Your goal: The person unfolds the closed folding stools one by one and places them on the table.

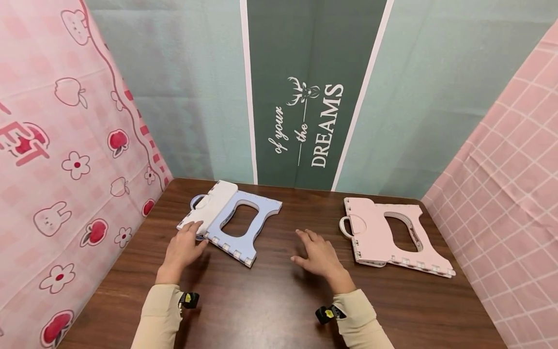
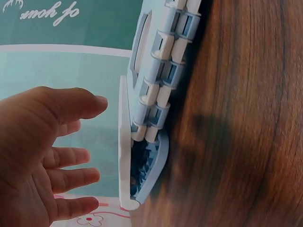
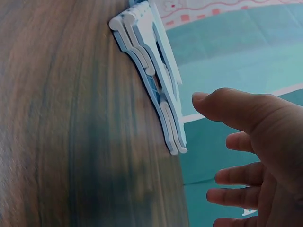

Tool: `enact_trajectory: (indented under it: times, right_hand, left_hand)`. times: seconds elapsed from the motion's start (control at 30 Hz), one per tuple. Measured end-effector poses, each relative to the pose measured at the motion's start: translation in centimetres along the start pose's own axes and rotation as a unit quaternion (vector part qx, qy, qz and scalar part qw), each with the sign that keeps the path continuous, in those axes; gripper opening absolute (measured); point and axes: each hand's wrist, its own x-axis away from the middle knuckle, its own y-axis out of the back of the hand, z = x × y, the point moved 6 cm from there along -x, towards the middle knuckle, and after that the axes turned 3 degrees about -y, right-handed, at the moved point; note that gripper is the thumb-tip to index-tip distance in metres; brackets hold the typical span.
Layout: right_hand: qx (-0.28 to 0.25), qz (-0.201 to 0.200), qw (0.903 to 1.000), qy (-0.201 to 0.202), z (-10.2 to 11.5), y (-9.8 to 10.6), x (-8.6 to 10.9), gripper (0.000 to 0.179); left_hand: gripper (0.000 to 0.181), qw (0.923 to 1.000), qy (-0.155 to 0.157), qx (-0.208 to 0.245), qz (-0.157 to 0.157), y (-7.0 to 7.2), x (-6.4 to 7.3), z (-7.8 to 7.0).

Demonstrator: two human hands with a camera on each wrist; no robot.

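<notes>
A folded step stool with a blue leg section and a white top lies flat on the table's left half. My left hand hovers over its near white corner, fingers spread; in the left wrist view a gap shows between the thumb and the stool's hinged edge. My right hand is held above the table between the two stools, fingers loosely extended and nothing in it. To its right lies a second folded stool, pink all over, with a loop handle facing left.
Both stools lie on a dark wooden table. Behind it hangs a green cloth with white lettering. Pink printed cloths stand along the left and right sides.
</notes>
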Motion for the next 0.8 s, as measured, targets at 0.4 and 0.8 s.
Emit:
enact_trajectory:
  times: [0.4, 0.8]
  right_hand:
    - [-0.012, 0.008, 0.9997, 0.021, 1.2, -1.4, -0.1, 0.07]
    - [-0.019, 0.021, 0.999, 0.035, 2.4, -2.1, -1.0, 0.071]
  left_hand:
    - [0.055, 0.9996, 0.018, 0.002, 0.022, -0.4, 0.0, 1.2]
    - [0.057, 0.9987, 0.035, 0.009, 0.035, -0.9, -0.1, 2.2]
